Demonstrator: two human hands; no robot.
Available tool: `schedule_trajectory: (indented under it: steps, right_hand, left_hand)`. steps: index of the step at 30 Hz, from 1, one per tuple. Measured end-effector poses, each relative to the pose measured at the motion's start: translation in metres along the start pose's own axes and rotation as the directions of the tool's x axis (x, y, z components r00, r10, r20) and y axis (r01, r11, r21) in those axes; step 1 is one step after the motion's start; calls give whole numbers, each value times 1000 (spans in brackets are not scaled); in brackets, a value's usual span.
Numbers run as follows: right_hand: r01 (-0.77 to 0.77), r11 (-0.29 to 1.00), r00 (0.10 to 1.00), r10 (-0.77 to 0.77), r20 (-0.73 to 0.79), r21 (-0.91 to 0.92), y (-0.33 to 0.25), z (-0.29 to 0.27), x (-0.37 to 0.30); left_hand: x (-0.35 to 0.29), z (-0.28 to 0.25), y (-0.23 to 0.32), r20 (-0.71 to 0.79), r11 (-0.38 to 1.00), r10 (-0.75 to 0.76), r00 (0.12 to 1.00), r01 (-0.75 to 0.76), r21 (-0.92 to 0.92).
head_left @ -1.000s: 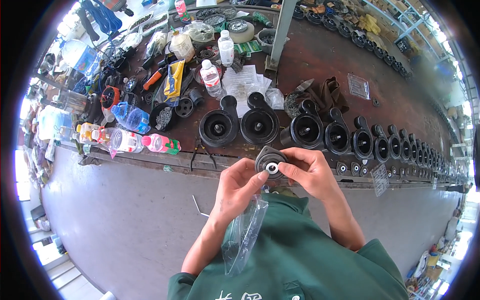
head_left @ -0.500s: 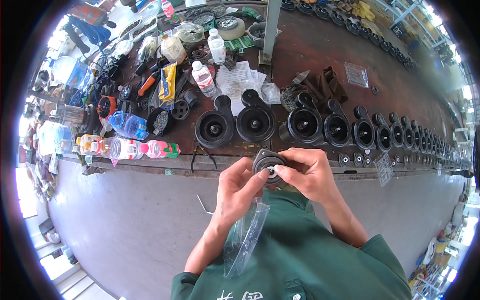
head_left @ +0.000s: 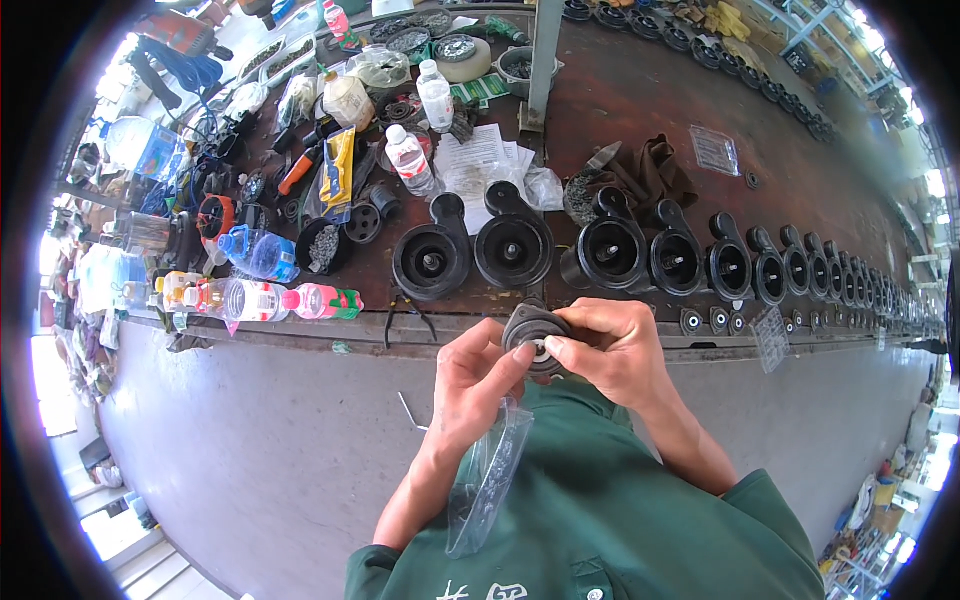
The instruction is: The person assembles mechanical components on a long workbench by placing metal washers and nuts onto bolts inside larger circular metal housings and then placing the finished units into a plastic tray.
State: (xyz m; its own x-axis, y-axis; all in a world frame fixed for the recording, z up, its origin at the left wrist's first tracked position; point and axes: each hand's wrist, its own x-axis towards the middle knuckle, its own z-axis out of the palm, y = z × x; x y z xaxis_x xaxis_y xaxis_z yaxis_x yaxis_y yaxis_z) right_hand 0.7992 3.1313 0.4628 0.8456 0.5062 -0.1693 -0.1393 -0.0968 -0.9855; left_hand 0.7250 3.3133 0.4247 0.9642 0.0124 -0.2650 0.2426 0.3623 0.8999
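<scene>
Between both hands, just off the table's near edge, is a dark round flanged part with a pale ring at its centre. My left hand grips its left side, thumb pressed near the ring. From the right, my right hand pinches it, thumb tip at the centre and fingers over the top. Whether a smaller piece sits under the thumbs is hidden. Straight ahead on the table stand two black round housings with a raised lobe and a central shaft. More such housings run in a row to the right.
Pliers lie at the table edge, left of my hands. Drink bottles, a yellow-handled tool and bowls of small parts crowd the left. Small flanged discs line the front edge at right. A metal post rises behind.
The held part has tilted slightly and both thumbs have shifted a little at its centre. Both hands keep their grip; the view has moved very slightly.
</scene>
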Motion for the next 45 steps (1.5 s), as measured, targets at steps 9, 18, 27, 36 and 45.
schedule_trajectory:
  steps: [9, 18, 27, 36, 45]
  right_hand:
    - [-28, 995, 1000, 27, 14, 99, 8, 7, -1]
    - [-176, 957, 984, 175, 27, 232, 1, 4, -4]
    - [-116, 959, 992, 100, 74, 260, 4, 6, -14]
    - [-130, 959, 991, 118, 60, 254, 14, 5, -20]
    - [-143, 952, 990, 134, 52, 271, 14, 6, -24]
  left_hand:
    - [-4, -5, 0, -4, 1000, -19, 1000, 19, -9]
    - [-5, -4, 0, 44, 997, 23, 999, -20, -68]
    - [-7, 0, 0, 47, 996, -39, 998, 43, -80]
    - [-10, 6, -5, 5, 1000, -27, 1000, 27, 15]
    - [-14, 11, -5, -33, 998, -20, 999, 22, 55]
